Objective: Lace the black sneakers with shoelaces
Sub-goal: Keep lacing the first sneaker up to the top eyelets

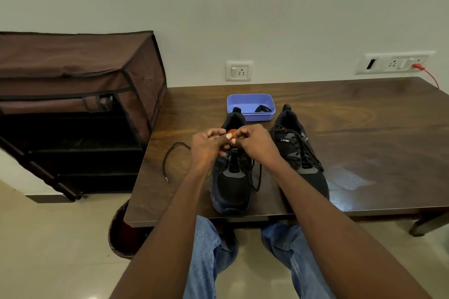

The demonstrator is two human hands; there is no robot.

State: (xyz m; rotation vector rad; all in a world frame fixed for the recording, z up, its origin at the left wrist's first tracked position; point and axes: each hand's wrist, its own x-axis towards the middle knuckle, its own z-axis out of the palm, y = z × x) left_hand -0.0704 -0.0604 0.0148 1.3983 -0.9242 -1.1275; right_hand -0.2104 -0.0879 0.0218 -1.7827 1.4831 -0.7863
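Note:
Two black sneakers stand on the dark wooden table, toes toward me. The left sneaker is partly laced; its black shoelace trails in a loop to the left on the table, and another strand hangs off its right side. My left hand and my right hand meet over its upper eyelets, fingers pinched on the lace near the tongue. What the fingertips hold exactly is partly hidden. The right sneaker stands laced, with loose ends lying across it.
A blue plastic tray with dark items inside sits behind the sneakers. A brown fabric shoe rack stands left of the table. Wall sockets and a red cable are at the back right. My knees in jeans are under the table's front edge.

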